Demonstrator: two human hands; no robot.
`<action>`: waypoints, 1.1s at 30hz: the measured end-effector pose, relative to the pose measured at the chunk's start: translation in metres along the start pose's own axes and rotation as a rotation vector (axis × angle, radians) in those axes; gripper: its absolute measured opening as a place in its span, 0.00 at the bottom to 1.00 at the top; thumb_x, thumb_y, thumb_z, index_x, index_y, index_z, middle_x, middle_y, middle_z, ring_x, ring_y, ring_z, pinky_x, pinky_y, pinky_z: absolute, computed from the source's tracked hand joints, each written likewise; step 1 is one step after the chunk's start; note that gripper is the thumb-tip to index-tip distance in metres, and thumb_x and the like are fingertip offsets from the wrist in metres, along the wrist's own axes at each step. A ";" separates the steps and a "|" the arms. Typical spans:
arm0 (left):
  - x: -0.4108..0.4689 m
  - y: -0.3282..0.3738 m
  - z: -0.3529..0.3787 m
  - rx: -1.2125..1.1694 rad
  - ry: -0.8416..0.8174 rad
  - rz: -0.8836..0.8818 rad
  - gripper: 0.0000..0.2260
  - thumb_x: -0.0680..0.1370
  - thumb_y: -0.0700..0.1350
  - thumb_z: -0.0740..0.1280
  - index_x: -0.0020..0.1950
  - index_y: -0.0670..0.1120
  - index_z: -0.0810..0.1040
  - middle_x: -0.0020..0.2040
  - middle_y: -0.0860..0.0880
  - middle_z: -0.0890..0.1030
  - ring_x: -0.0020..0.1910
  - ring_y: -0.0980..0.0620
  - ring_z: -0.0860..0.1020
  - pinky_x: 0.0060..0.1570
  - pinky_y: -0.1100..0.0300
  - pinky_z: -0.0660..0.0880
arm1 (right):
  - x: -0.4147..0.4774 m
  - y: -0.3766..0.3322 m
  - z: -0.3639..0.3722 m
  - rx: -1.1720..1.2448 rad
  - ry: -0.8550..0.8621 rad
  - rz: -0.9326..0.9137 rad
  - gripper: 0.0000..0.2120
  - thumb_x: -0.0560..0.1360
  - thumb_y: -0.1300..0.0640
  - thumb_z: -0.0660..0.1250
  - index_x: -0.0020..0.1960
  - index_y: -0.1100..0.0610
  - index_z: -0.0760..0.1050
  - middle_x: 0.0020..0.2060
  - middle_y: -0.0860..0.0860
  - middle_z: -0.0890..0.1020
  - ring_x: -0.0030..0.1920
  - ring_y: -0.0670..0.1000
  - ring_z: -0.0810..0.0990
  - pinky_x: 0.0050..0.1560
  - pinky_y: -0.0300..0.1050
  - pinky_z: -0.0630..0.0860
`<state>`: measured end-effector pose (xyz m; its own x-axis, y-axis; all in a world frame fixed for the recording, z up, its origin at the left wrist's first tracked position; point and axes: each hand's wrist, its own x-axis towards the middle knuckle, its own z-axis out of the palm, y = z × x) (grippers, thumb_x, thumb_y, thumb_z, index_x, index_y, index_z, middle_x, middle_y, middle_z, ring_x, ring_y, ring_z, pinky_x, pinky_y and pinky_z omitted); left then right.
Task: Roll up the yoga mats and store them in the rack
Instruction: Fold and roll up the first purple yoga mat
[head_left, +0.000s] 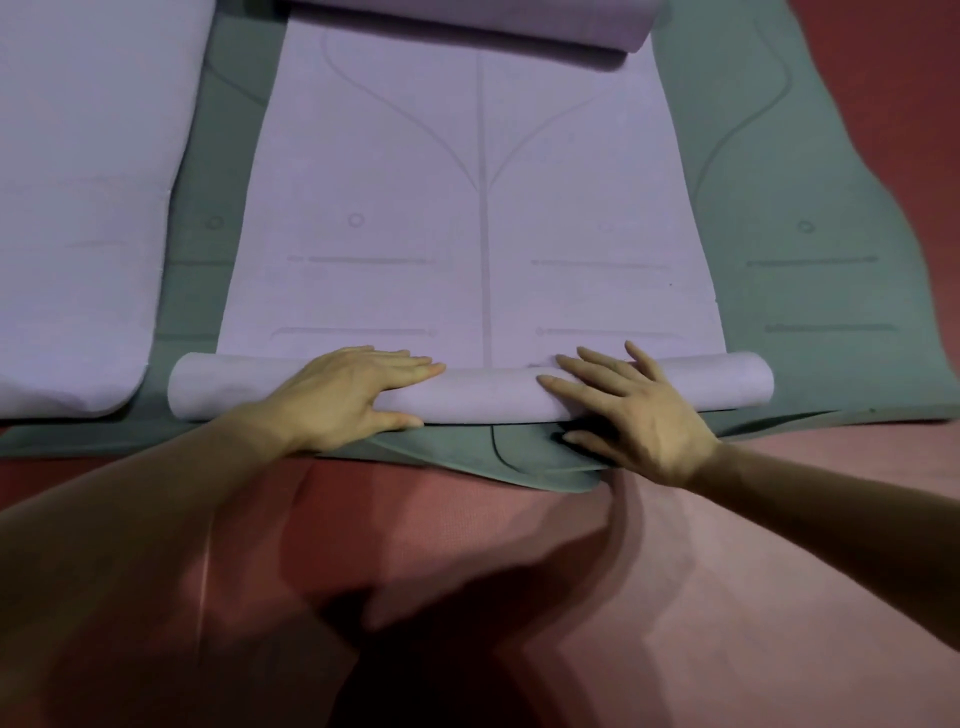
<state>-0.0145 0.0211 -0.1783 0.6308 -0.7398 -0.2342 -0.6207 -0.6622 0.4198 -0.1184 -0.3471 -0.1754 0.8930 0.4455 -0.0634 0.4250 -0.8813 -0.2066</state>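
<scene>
A lilac yoga mat (467, 208) with grey guide lines lies spread in front of me. Its near end is rolled into a thin tube (483, 395) that runs left to right. My left hand (343, 395) lies flat on the tube left of centre, fingers straight, thumb on the tube's near side. My right hand (639, 410) presses on the tube right of centre with fingers spread. The mat's far end is rolled too (467, 26), near the top edge. No rack is in view.
A grey-green mat (789, 234) lies flat under the lilac one and sticks out on both sides and at the near edge. Another lilac mat (83, 208) lies flat at the left. The floor (675, 597) is red.
</scene>
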 end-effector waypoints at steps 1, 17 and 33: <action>0.000 0.000 -0.001 0.007 0.013 -0.004 0.30 0.78 0.68 0.63 0.78 0.66 0.59 0.78 0.65 0.61 0.79 0.61 0.60 0.77 0.57 0.56 | 0.003 0.002 0.000 -0.005 -0.016 0.007 0.31 0.81 0.32 0.56 0.81 0.40 0.60 0.79 0.47 0.68 0.79 0.53 0.65 0.79 0.65 0.56; 0.002 -0.002 -0.001 0.305 0.187 0.018 0.38 0.75 0.67 0.67 0.81 0.55 0.62 0.75 0.51 0.74 0.70 0.47 0.76 0.67 0.51 0.73 | 0.040 0.019 -0.025 0.004 -0.233 0.114 0.37 0.74 0.23 0.46 0.80 0.31 0.48 0.82 0.41 0.57 0.83 0.51 0.52 0.81 0.59 0.43; -0.044 0.050 0.019 0.345 0.316 0.028 0.36 0.64 0.58 0.82 0.71 0.55 0.77 0.58 0.55 0.85 0.43 0.51 0.86 0.33 0.58 0.81 | -0.029 -0.012 -0.019 -0.015 -0.017 0.040 0.30 0.80 0.32 0.57 0.80 0.40 0.64 0.73 0.46 0.76 0.70 0.52 0.77 0.65 0.50 0.76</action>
<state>-0.0826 0.0182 -0.1636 0.6892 -0.7207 0.0742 -0.7243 -0.6831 0.0935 -0.1465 -0.3523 -0.1530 0.9070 0.4119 -0.0875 0.3909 -0.9009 -0.1888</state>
